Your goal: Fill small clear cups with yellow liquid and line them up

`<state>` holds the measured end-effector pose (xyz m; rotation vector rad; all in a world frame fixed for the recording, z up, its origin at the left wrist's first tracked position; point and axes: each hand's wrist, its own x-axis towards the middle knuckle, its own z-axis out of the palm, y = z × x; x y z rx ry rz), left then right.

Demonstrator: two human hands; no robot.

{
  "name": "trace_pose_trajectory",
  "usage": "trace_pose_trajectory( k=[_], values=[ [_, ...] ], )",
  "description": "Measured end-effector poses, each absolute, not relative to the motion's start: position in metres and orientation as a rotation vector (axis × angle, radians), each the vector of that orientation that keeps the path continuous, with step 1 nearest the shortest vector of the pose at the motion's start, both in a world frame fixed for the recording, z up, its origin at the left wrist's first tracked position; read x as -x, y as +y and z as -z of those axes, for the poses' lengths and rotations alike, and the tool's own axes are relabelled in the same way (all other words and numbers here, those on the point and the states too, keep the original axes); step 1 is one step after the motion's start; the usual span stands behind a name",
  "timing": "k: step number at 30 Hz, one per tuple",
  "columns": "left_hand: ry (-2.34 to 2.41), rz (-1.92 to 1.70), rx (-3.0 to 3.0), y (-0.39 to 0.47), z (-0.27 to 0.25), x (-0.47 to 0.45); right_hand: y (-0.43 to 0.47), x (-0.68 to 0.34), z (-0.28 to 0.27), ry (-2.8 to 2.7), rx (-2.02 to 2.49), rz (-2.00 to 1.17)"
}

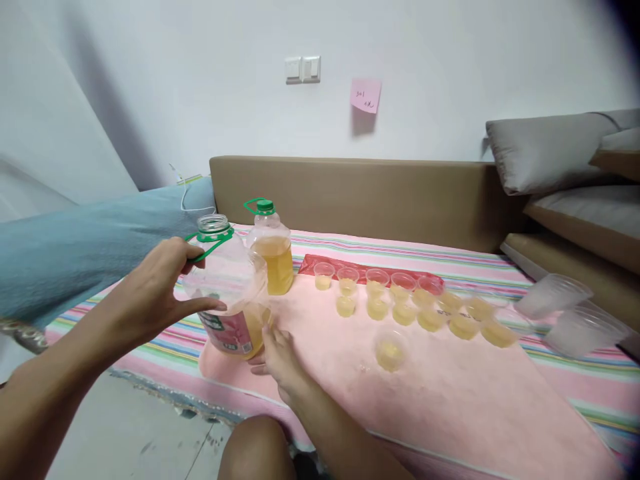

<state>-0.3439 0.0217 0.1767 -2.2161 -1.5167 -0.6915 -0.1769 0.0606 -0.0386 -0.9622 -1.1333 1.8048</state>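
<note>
A large clear plastic jug (235, 331) with a pink label and a green neck ring stands at the left, uncapped, with yellow liquid low inside. My left hand (173, 280) is closed on its green handle loop, the thumb lying along the jug's side. Against the lower right of the same jug, my right hand (277, 353) grips near the base. Just behind is a second jug (277, 267), capped in green and over half full of yellow liquid. One plastic cup (390, 352) with yellow liquid stands apart, to the right of my right hand.
Rows of clear cups (403, 310) with yellow liquid stand on a pink cloth (450, 393). Behind them lies a red plastic bag (310, 262). Stacked clear cups (583, 327) lie on their sides at the right, near grey cushions (555, 150).
</note>
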Motion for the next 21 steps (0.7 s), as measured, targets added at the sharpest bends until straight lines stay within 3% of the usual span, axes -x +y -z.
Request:
trace_pose_trajectory(
  k=[14, 18, 21],
  values=[
    [-1.455, 0.618, 2.215, 0.035, -0.158, 0.348, 0.045, 0.164, 0.008, -1.423, 1.0, -1.796],
    [-1.456, 0.611, 2.122, 0.036, -0.169, 0.345, 0.015, 0.105, -0.026, -1.778, 1.031, -1.509],
    [-1.414, 0.821, 1.946, 0.032, -0.169, 0.327, 0.0, 0.043, -0.066, -1.956, 1.012, -1.265]
  ],
)
